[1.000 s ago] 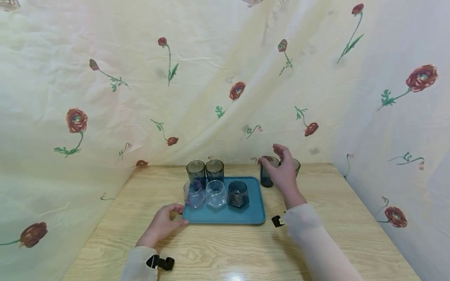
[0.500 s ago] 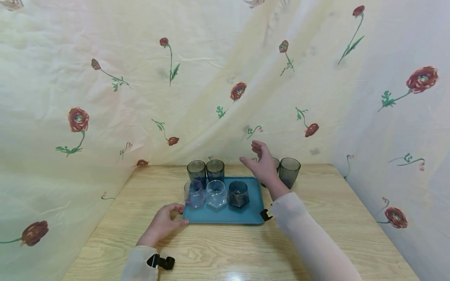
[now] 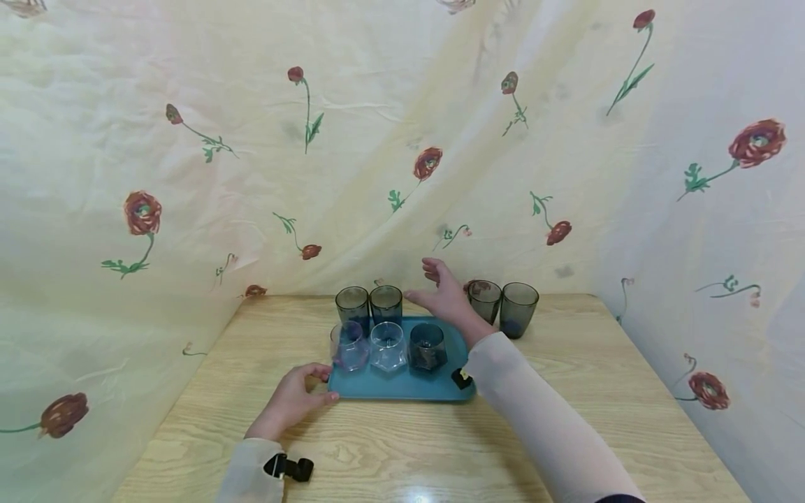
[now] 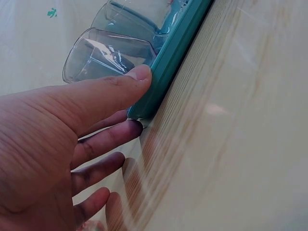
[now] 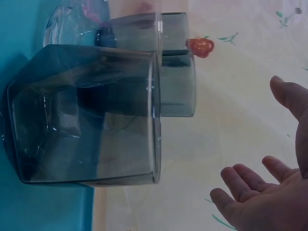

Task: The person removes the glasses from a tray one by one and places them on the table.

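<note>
A blue tray [image 3: 402,391] lies on the wooden table. My left hand [image 3: 292,402] holds its front left corner, thumb [image 4: 140,73] on the rim and index finger around the corner. A row of short faceted glasses stands on it: pinkish clear [image 3: 349,353], clear [image 3: 388,351] and smoky grey [image 3: 428,349]. Right behind these are two tall smoky tumblers [image 3: 386,302], their lower parts overlapped by the short ones. My right hand [image 3: 448,299] hovers over the tray's back right part, thumb and fingers spread with nothing between them, thumb tip near the closer tall tumbler.
Two more tall smoky tumblers [image 3: 518,311] stand side by side on the table right of the tray, behind my right forearm. A flowered cloth [image 3: 377,175] hangs along the table's back and sides.
My right hand has moved left from the right-hand pair of tumblers to above the tray's back, uncovering that pair. My left hand and the glasses have stayed put.
</note>
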`<move>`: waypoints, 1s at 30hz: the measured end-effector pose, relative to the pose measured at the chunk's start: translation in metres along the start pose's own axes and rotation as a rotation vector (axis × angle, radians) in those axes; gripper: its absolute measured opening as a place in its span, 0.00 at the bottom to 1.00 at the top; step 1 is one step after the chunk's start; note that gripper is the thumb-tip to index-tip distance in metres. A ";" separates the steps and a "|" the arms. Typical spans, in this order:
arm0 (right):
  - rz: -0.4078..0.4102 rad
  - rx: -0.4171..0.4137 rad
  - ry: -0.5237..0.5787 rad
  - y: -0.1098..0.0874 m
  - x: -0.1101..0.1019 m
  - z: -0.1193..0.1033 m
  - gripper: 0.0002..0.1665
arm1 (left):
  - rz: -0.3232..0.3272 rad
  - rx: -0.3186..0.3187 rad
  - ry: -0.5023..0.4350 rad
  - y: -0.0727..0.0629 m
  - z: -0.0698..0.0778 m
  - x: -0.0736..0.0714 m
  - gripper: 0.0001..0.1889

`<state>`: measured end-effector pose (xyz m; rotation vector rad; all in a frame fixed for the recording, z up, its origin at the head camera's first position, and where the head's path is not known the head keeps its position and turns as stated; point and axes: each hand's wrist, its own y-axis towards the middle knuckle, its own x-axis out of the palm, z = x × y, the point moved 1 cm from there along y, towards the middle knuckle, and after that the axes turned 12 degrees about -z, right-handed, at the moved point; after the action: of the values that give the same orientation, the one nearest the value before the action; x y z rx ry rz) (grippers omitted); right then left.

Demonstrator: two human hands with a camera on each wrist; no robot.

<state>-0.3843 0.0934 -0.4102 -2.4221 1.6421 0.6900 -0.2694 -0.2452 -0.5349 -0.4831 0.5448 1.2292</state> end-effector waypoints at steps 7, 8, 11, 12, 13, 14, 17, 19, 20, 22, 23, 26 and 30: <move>-0.095 0.063 -0.124 0.014 0.019 -0.001 0.57 | 0.006 0.007 0.017 0.001 0.000 -0.001 0.27; -0.111 0.067 -0.142 0.016 0.021 -0.001 0.58 | 0.006 0.007 0.019 0.001 0.000 -0.001 0.27; -0.167 0.069 -0.180 0.021 0.028 -0.001 0.61 | 0.006 0.008 0.015 0.001 0.000 -0.001 0.27; -0.183 0.067 -0.191 0.022 0.030 -0.001 0.62 | 0.007 0.008 0.015 0.001 0.000 -0.001 0.27; -0.198 0.068 -0.197 0.024 0.032 -0.001 0.62 | 0.006 0.008 0.015 0.001 0.000 -0.001 0.26; -0.213 0.070 -0.200 0.025 0.034 -0.001 0.62 | 0.005 0.008 0.015 0.001 -0.001 -0.001 0.26; -0.243 0.090 -0.215 0.028 0.039 -0.002 0.62 | 0.003 0.007 0.017 0.001 -0.001 0.000 0.26; -0.255 0.105 -0.226 0.030 0.042 -0.001 0.61 | 0.001 0.008 0.017 0.001 -0.001 0.000 0.26; -0.259 0.114 -0.234 0.031 0.043 -0.001 0.61 | 0.001 0.009 0.016 0.001 -0.001 0.000 0.26; -0.261 0.132 -0.247 0.034 0.045 -0.001 0.61 | 0.000 0.010 0.012 0.002 -0.001 0.000 0.26; -0.264 0.139 -0.249 0.035 0.046 -0.001 0.61 | -0.001 0.012 0.010 0.001 -0.001 -0.001 0.26; -0.265 0.166 -0.253 0.038 0.048 0.000 0.60 | -0.001 0.013 0.007 0.002 -0.001 -0.001 0.26; -0.261 0.192 -0.256 0.040 0.050 0.002 0.59 | 0.002 0.011 0.012 0.002 -0.002 -0.001 0.27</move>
<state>-0.4064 0.0365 -0.4286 -2.2472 1.2101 0.7264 -0.2721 -0.2465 -0.5360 -0.4807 0.5626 1.2254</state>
